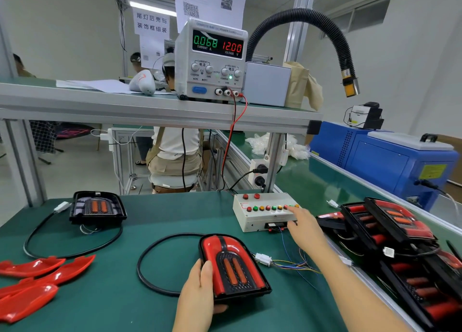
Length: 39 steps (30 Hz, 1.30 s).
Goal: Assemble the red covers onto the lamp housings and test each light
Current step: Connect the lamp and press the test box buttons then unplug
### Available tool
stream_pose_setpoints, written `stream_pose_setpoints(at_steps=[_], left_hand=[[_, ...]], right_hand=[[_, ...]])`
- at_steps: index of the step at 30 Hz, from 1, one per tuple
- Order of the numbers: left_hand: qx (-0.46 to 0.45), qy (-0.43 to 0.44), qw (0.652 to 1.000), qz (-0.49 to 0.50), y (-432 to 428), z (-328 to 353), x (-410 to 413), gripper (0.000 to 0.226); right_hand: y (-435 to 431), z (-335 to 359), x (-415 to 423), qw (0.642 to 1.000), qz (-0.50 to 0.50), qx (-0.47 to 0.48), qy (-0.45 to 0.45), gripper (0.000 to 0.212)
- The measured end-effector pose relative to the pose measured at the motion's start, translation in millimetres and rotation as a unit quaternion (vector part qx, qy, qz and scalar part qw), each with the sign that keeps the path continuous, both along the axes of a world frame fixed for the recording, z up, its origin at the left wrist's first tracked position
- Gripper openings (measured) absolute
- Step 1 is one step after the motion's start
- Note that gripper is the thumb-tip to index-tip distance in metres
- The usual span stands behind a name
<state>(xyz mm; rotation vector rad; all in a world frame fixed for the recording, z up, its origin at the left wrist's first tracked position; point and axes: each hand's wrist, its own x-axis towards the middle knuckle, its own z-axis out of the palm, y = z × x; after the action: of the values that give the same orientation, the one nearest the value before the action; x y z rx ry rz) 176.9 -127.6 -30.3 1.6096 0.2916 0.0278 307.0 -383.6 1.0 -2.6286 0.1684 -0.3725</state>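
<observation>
The left hand (200, 289) gripped the near corner of the lamp (232, 269), thumb on top and fingers under it. The lamp lay on the green bench (150, 221) with its red cover already on. The right hand (303, 225) was stretched out flat, with its fingertips on the row of little buttons on the test box (262, 214).

The buttons sat very close together, so a finger might push the wrong one and the wrong light would be checked. The thin wires (292, 265) ran under the right arm. A tug from the arm or a slide of the lamp could pull the white plug (263, 258) loose, and then no light would come on. The sleeve side of the arm was near the pile of finished lamps (390, 231), which could get bumped.

Farther left on the bench sat an open housing (97, 208) with no cover, and loose red covers (32, 281) lay at the left edge. On the shelf above, a power supply (212, 59) showed green and red numbers. A black hose (312, 22) curved over it. A blue machine (390, 161) stood to the right. Other people sat at benches behind, in a bright room with white walls.
</observation>
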Motion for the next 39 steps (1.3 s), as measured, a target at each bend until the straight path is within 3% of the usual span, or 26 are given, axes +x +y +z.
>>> stream_pose_setpoints(at_steps=[2,5,11,19,24,29,34,39], left_hand=[[-0.003,0.005,1.0,0.001,0.4,1.9,-0.4,0.053],[0.011,0.012,1.0,0.0,2.4,4.3,-0.2,0.05],[-0.004,0.004,1.0,-0.002,17.4,10.5,-0.7,0.042],[-0.048,0.046,0.998,-0.019,48.4,22.7,-5.7,0.031],[0.116,-0.007,0.993,0.005,65.5,15.9,-7.2,0.038],[0.215,0.027,0.976,0.012,73.9,17.0,-1.9,0.038],[0.272,0.035,0.962,-0.004,73.7,16.6,3.4,0.034],[0.323,0.018,0.946,-0.009,72.1,20.1,3.2,0.043]], right_hand=[[10.9,-1.4,-19.4,0.998,0.022,0.054,0.002,0.033],[24.7,-11.7,-47.7,0.996,0.064,0.055,0.039,0.025],[34.2,-35.4,-75.2,0.991,0.069,-0.107,0.041,0.035],[28.9,-45.9,-75.5,0.98,0.071,-0.175,0.058,0.037],[30.0,-48.2,-73.5,0.983,0.058,-0.169,0.04,0.027],[30.0,-46.0,-75.4,0.984,0.031,-0.176,0.009,0.025],[30.6,-43.3,-79.0,0.988,0.008,-0.147,-0.051,0.024],[30.9,-46.3,-79.9,0.988,0.016,-0.153,-0.006,0.024]])
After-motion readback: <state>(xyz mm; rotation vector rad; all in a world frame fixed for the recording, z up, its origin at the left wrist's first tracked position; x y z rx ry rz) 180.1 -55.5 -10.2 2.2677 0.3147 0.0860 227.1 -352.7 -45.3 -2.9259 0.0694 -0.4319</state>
